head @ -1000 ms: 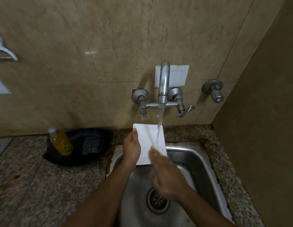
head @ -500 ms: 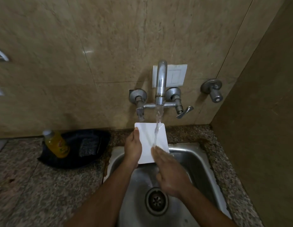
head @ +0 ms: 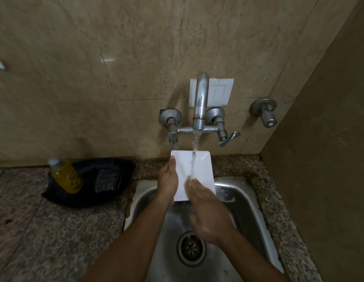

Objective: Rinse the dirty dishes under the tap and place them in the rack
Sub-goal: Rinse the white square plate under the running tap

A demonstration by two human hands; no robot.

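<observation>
Fingers (head: 194,185) of the right hand (head: 207,212) lie nearly straight and flat against the face of a white rectangular plate (head: 192,174), their tips wet where the water stream (head: 194,157) lands. Left hand (head: 168,180) grips the plate's left edge, thumb laid along the front near the top corner, the other fingers hidden behind the plate. Both forearms rise from 6 o'clock over the steel sink (head: 248,202), whose round drain (head: 191,249) sits at 6 o'clock of the hands.

The plate is held tilted above the far end of the sink basin, its top edge just under the tap (head: 200,102), which stands at 12 o'clock with water running from its spout onto the plate. Two valve handles flank the spout, and a separate wall valve (head: 265,111) sits at 2 o'clock. A white switch plate (head: 220,92) is fixed behind the tap on the beige tiled wall (head: 116,58).

On the speckled granite worktop (head: 34,231) at 9 o'clock lies a black tray (head: 89,200) holding a yellow bottle (head: 66,176) and a dark scrubbing pad (head: 108,180)
</observation>
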